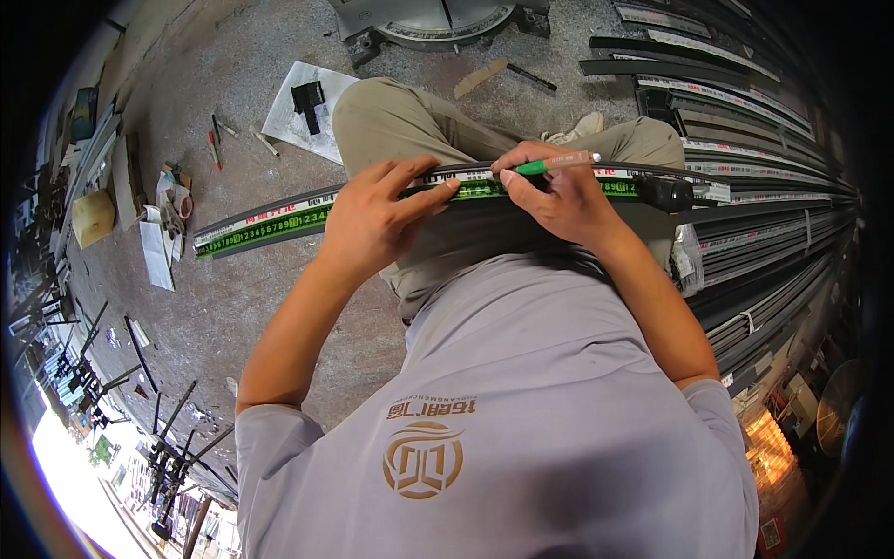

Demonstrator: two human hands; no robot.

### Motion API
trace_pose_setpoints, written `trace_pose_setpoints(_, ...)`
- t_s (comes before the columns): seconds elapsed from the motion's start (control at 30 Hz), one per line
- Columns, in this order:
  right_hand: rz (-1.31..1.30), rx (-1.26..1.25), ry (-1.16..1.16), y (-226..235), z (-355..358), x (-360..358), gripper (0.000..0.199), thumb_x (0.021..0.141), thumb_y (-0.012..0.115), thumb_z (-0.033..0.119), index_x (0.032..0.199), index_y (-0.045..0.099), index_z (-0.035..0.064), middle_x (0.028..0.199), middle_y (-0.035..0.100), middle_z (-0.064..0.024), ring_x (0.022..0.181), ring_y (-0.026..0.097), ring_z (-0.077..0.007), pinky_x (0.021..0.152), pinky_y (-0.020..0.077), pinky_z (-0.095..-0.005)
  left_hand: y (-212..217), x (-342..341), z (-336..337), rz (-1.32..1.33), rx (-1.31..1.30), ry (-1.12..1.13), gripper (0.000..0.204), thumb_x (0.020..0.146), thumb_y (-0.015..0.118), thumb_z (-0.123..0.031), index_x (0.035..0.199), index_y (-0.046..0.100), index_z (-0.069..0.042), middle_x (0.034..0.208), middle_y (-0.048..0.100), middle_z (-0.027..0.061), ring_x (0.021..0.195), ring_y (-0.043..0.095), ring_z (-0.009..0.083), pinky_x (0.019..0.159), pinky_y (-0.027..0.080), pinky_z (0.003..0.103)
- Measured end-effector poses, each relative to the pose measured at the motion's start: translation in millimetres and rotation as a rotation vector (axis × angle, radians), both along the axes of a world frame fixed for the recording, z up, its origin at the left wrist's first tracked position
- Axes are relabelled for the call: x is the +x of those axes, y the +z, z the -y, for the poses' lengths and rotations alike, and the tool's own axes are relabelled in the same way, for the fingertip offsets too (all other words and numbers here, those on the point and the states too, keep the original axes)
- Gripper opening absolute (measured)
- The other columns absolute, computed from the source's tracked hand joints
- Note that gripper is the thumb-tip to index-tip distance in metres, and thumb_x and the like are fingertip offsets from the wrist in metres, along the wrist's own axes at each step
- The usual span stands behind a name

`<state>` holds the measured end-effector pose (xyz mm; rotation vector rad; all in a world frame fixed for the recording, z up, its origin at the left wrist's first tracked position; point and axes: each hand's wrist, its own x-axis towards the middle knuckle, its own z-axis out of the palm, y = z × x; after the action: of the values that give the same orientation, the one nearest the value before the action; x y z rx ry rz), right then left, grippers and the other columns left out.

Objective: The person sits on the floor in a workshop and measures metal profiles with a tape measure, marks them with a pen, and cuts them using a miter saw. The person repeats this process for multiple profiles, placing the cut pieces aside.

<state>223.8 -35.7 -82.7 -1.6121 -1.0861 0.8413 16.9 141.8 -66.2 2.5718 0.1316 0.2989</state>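
At frame centre, a green tape measure (279,222) was pressed flat against a dark metal profile (242,216) by the left hand (372,224); a green pen (557,163) was gripped in the right hand (559,197).

I am in a metalworking workshop, the kind that cuts long profiles. My legs rest on a rough, dusty concrete floor (233,307). To my right lies a deep stack of long dark metal profiles (773,242), some with paper labels. Ahead stands the round base of a miter saw (438,23). Pencils (214,140), paper sheets (293,112) and scraps lie around, and short black offcuts (140,345) scatter at my left.
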Motion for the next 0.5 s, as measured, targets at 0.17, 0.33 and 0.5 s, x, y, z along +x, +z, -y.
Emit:
trace_pose_setpoints(0.17,0.038,0.023,-0.001,-0.6,-1.0,0.8,0.015,0.093,0.07,0.011,0.097,0.071,-0.0031,0.085,0.074,-0.0116,0.077,0.07,-0.0186,0.07,0.0545,-0.0311,-1.3,-0.2,0.3,-0.007,-0.001,0.004,0.044,0.081,0.078,-0.007,0.123,0.076,-0.022,0.124,0.07,0.0071,0.097,0.069,0.0275,0.079,0.058,0.039)
trace_pose_setpoints(0.33,0.048,0.077,0.027,-3.8,-1.1,3.2,0.013,0.092,0.069,0.009,0.096,0.071,-0.0026,0.086,0.074,-0.0123,0.077,0.07,-0.0198,0.071,0.0549,-0.0317,0.0,-0.1,0.0,-0.008,0.005,0.005,0.044,0.081,0.078,-0.007,0.123,0.076,-0.022,0.125,0.07,0.007,0.098,0.069,0.0273,0.079,0.058,0.039)
trace_pose_setpoints(0.5,0.046,0.025,0.012,1.8,0.0,1.3,0.012,0.091,0.069,0.009,0.096,0.071,-0.0025,0.087,0.074,-0.0122,0.077,0.07,-0.021,0.071,0.0549,-0.0326,-1.4,-0.7,0.7,-0.009,-0.002,0.0,0.044,0.081,0.078,-0.007,0.123,0.075,-0.021,0.125,0.07,0.0071,0.097,0.069,0.0277,0.08,0.058,0.039)
